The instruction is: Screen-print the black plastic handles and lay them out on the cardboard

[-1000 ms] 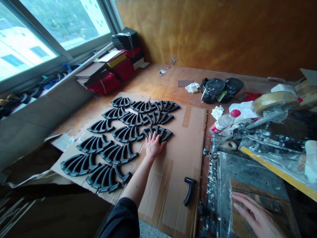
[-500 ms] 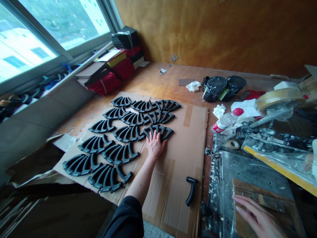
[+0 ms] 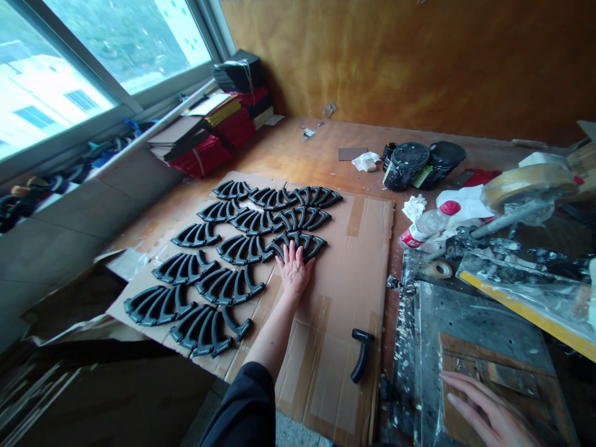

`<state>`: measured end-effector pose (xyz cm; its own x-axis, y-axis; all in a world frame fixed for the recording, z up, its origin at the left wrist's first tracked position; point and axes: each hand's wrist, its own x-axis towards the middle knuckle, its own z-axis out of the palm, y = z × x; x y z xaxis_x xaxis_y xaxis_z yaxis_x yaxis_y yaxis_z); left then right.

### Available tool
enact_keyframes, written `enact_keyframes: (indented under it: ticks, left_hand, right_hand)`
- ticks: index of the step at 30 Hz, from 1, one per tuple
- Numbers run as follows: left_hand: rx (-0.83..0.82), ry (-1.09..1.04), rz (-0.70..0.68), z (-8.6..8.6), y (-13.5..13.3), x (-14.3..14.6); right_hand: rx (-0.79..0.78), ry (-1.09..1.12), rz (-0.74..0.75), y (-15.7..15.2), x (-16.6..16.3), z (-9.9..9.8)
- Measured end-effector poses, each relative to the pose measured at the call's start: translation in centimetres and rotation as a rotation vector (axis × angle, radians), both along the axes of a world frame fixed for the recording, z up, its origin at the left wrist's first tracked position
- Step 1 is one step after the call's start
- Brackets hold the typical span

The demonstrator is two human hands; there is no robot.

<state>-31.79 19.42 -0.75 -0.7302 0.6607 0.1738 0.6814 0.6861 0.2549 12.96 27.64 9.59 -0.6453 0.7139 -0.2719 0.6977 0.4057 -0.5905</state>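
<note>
My left hand (image 3: pixel 294 268) is stretched out, fingers spread, with its fingertips resting on the near edge of a row of black curved handles (image 3: pixel 314 244). Rows of the same handles lie nested in fan shapes on the cardboard sheet (image 3: pixel 333 279), among them a near cluster (image 3: pixel 205 329). One single black handle (image 3: pixel 362 355) lies apart at the sheet's right side. At the lower right, my right hand (image 3: pixel 488 406) has its fingers extended and holds nothing visible. It hovers over or beside a worn wooden board (image 3: pixel 465 357); contact is unclear.
A plastic bottle (image 3: pixel 431 223) with a red cap leans on the right, near black tubs (image 3: pixel 407 166) and crumpled tissue (image 3: pixel 413 208). A tape roll (image 3: pixel 439 269) lies below it. Stacked red and black folders (image 3: pixel 200 155) stand by the window. A yellow-edged panel (image 3: pixel 531 310) juts in on the right.
The whole view has shifted slightly. My left hand stays on the same row of handles, and my right hand keeps about the same pose over the board area.
</note>
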Motion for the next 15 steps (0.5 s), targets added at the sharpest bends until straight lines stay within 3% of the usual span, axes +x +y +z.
enact_keyframes:
  ticks: [7,12,15]
  left_hand:
    - [0.027,0.071,-0.068,-0.9,-2.6,3.3]
    - [0.098,0.043,-0.066,-1.6,-5.3,6.9]
    - [0.154,0.010,-0.044,-2.0,-6.8,8.7]
  right_hand:
    - [-0.044,0.034,0.017,0.7,0.6,-0.5]
    - [-0.041,0.093,-0.047,0.5,0.6,1.6]
    - [0.053,0.139,-0.135,0.8,1.9,2.7]
